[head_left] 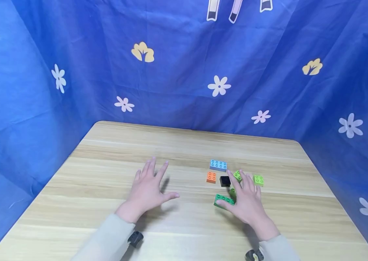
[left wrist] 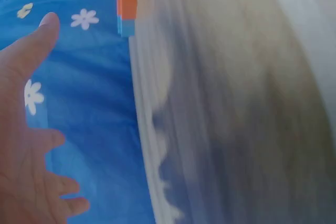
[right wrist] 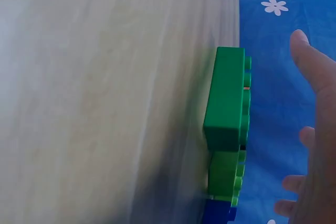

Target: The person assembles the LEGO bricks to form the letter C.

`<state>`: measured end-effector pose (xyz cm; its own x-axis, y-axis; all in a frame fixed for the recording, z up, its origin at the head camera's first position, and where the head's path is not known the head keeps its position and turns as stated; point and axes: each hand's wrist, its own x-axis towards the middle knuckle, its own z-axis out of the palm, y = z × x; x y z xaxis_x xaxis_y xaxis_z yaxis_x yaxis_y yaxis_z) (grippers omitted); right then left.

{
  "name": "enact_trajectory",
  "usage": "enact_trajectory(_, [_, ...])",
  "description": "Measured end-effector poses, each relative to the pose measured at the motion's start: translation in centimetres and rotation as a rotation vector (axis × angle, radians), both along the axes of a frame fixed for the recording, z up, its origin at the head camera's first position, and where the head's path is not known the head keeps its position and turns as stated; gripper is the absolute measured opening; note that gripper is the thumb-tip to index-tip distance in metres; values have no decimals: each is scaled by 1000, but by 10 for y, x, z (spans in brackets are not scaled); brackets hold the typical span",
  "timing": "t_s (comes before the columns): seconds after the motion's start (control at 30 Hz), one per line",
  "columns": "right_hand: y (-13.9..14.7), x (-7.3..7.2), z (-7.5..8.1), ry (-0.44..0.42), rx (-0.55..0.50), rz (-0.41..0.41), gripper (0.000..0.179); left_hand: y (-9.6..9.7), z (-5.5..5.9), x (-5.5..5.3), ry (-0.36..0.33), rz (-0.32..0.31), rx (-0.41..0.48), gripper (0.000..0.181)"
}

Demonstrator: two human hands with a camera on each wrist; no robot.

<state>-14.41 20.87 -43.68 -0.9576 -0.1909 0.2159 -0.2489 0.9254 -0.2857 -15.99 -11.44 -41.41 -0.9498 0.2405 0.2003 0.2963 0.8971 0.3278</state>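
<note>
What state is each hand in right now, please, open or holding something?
Left hand: open, holding nothing, fingers spread above the table.
Right hand: open, holding nothing, beside the dark green brick.

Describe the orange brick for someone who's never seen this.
On the wood-grain tabletop, find the right hand. Just left of its fingers is a black brick; left of that sits the orange brick, four-studded and the only orange one.

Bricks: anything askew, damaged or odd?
No visible damage or spill. The lime brick showing between fingers of the right hand in the head view sits askew to the orange brick. Also odd: the right wrist view shows a dark blue brick that the head view doesn't, probably hidden by the hand.
</note>
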Motion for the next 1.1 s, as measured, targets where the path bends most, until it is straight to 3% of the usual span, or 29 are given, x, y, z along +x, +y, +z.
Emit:
enact_trajectory(0.33, [13,2,-5,103,14,55,100,25,-3,-6,6,-104,74,110])
enact_trajectory(0.7, [23,9,-9,120,-27,82,92,54,-7,-11,-25,-240,197,106])
enact_trajectory(0.97, [24,17,-10,106,-78,102,83,74,-16,-13,-101,-375,322,102])
enact_trajectory(1.1, [24,22,-12,66,-133,94,77,85,-21,-12,-164,-403,356,98])
